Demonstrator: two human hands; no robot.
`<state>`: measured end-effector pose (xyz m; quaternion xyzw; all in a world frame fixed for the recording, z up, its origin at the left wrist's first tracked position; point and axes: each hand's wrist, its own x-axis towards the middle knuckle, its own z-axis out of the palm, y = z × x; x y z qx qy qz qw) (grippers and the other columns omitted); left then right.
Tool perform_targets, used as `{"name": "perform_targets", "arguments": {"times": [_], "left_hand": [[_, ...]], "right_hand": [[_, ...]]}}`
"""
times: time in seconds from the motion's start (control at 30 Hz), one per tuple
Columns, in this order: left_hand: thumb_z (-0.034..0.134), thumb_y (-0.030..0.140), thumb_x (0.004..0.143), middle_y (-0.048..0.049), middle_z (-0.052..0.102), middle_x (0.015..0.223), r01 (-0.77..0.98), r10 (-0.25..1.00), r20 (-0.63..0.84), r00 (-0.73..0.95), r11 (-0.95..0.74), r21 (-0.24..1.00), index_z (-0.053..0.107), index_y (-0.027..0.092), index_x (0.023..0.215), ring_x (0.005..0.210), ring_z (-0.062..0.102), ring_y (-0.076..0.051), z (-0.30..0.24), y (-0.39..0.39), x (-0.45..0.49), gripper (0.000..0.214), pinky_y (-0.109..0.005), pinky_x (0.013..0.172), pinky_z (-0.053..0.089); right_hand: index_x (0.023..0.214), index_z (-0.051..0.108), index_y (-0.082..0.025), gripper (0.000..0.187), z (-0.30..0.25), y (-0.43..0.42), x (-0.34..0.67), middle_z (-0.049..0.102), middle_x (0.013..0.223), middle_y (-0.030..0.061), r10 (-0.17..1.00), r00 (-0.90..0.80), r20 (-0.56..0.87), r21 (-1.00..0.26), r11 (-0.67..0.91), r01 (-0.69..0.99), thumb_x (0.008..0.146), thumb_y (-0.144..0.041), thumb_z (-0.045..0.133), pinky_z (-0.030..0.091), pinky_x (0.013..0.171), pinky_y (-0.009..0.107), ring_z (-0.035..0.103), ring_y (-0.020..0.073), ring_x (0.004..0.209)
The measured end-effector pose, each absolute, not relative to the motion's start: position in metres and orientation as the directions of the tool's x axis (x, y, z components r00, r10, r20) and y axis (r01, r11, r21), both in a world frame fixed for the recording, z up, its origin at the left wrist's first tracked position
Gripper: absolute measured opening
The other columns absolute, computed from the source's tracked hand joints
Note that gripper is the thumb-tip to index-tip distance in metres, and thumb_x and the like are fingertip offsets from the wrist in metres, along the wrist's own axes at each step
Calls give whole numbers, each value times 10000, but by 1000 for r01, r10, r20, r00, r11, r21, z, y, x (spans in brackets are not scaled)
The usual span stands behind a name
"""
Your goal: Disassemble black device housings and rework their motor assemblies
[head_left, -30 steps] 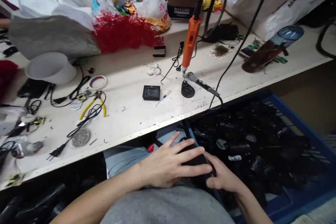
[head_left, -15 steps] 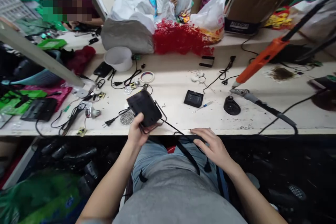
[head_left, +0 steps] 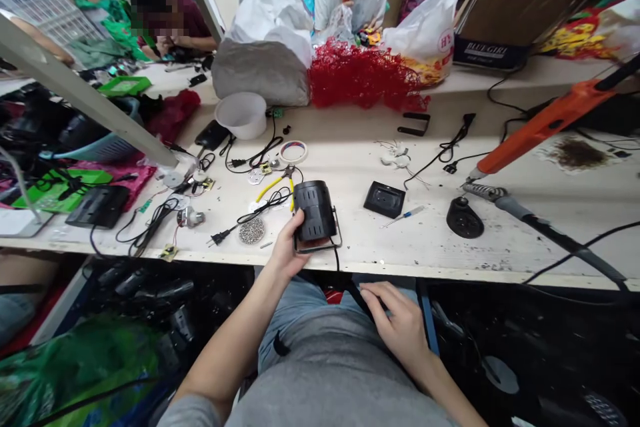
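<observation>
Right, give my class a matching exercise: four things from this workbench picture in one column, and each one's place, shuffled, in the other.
Things:
1 black casing
2 white bowl
3 orange tool
4 right hand

Places:
A below the edge of the bench
B gripped by the left hand
C in front of the grey bag
D slanting over the bench's right end

Pairs: 1-B; 2-C; 3-D; 4-A

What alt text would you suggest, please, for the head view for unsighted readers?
The person's left hand grips a black cylindrical housing at the workbench edge, while the right hand lies in the lap. Pliers, cables and an orange tool lie nearby.
</observation>
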<state>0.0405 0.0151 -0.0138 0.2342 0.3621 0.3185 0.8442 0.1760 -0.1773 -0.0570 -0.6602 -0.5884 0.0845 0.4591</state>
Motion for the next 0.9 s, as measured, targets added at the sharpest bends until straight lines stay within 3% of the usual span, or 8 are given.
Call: {"name": "perform_targets", "arguments": {"times": [0.07, 0.13, 0.27, 0.47, 0.6, 0.7, 0.8, 0.9], "left_hand": [[686, 382, 834, -123, 773, 967, -329, 680, -512, 524, 717, 615, 683, 119, 1072, 872, 748, -267, -15, 9, 43, 355, -406, 803, 629], [713, 364, 813, -125, 773, 962, -280, 646, -537, 542, 742, 609, 683, 113, 1068, 871, 747, -273, -16, 2, 44, 358, -415, 811, 627], [764, 316, 755, -115, 760, 1062, -243, 608, -482, 632, 745, 621, 639, 140, 1204, 962, 736, -289, -12, -8, 46, 498, -408, 855, 608], [804, 390, 709, -92, 743, 1097, -295, 623, -445, 643, 738, 607, 638, 173, 1220, 1015, 712, -279, -12, -5, 36, 580, -362, 891, 566], [843, 594, 619, -94, 696, 1200, -278, 589, -376, 715, 734, 620, 558, 249, 1335, 1131, 649, -319, -15, -3, 29, 844, -438, 959, 514], [939, 334, 497, -69, 684, 1198, -245, 677, -339, 654, 613, 751, 524, 261, 1356, 1165, 606, -303, -13, -5, 34, 957, -421, 1008, 459], [862, 175, 498, -69, 671, 1220, -227, 722, -311, 618, 543, 808, 557, 223, 1313, 1188, 574, -305, -11, -10, 43, 872, -411, 1028, 425], [778, 142, 490, -69, 675, 1221, -206, 656, -299, 693, 578, 790, 556, 216, 1327, 1140, 586, -312, -12, -16, 46, 869, -406, 970, 442]], "right_hand": [[1151, 684, -209, 223, -44, -164, 177, 735, 920, 77, 798, 320, 510, -667, 133, 733, 959, -175, 575, 627, 694, 301, 732, 193, 798], [1354, 572, -217, 436, -33, -149, 183, 685, 1150, 150, 736, 256, 627, -544, 179, 820, 925, -205, 648, 637, 805, 387, 708, 256, 1018], [1537, 370, -219, 735, -21, -121, 196, 471, 1493, 217, 745, -64, 664, -319, 359, 877, 886, -262, 709, 537, 1028, 562, 443, 363, 1410], [1504, 395, -78, 695, -4, -102, 202, 669, 1252, 240, 665, -270, 697, -169, 518, 838, 915, -309, 684, 606, 933, 456, 638, 318, 1202], [1497, 406, -137, 608, 9, -98, 202, 738, 1059, 148, 703, -99, 705, -325, 444, 835, 952, -285, 634, 629, 792, 385, 721, 251, 943], [1457, 476, -218, 513, 12, -93, 204, 720, 964, 84, 727, -13, 686, -423, 414, 806, 960, -207, 603, 604, 725, 340, 700, 208, 836], [1255, 673, -232, 323, 9, -81, 212, 663, 1033, 107, 735, 146, 662, -534, 325, 781, 940, -218, 606, 578, 799, 370, 660, 225, 949], [976, 780, -227, 191, 6, -65, 222, 645, 1070, 107, 822, 336, 460, -774, 187, 604, 888, -300, 626, 530, 905, 418, 621, 257, 1039]]}}
